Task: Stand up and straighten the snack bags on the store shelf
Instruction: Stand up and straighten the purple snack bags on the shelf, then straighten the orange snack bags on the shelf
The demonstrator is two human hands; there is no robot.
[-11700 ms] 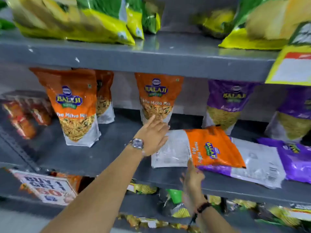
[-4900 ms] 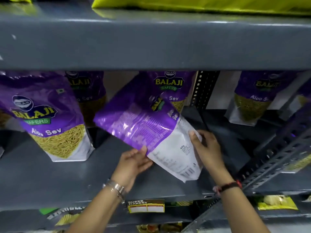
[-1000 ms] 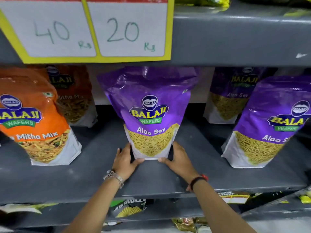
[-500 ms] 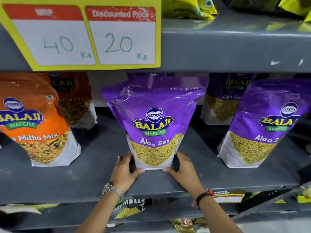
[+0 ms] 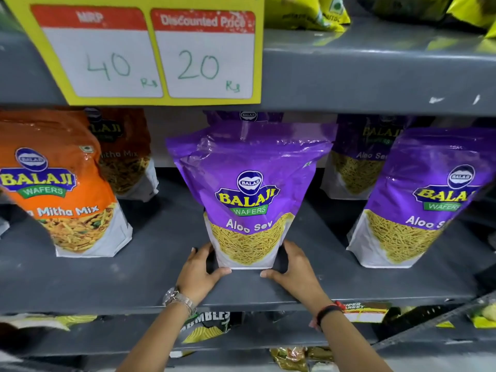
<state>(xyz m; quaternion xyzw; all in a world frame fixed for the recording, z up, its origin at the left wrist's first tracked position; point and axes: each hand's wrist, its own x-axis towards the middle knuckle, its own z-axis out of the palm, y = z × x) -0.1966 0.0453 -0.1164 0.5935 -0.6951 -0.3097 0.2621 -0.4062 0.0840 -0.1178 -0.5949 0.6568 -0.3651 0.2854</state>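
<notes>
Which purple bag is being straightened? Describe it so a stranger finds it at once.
Start at the yellow price sign on the upper shelf edge. Just below its right end stands the middle Aloo Sev bag. Unlike the other purple bags, it has the left hand and right hand cupping its base.

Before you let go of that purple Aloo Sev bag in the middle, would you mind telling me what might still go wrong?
1. The upright purple Aloo Sev bag looks wider at the top than at its base; once the left hand and right hand release, it may tip forward.
2. It stands close to the grey metal shelf's front edge, so a tip could send it off.
3. Another purple bag sits right behind; pushing back may topple it.
</notes>
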